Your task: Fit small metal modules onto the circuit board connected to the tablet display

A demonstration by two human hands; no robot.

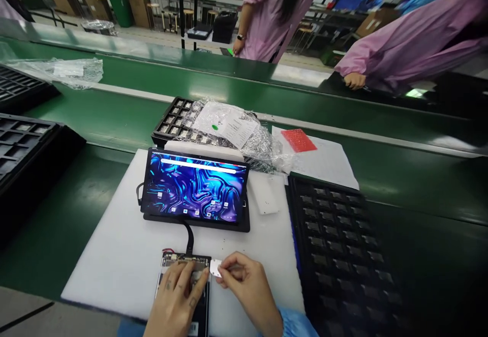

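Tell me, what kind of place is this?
It looks like a factory workshop, probably for electronics. There's a long green work surface, a black tray on the right with rows of small parts, and, under the left hand, an opened device with its insides showing.

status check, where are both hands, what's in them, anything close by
Left hand on opened device, fingers spread. Right hand pinching small white piece by device's right edge. Black flat cable links device's top to lit tablet.

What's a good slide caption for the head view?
Left hand on an opened device, right hand holding a white piece by its edge, before a lit tablet.
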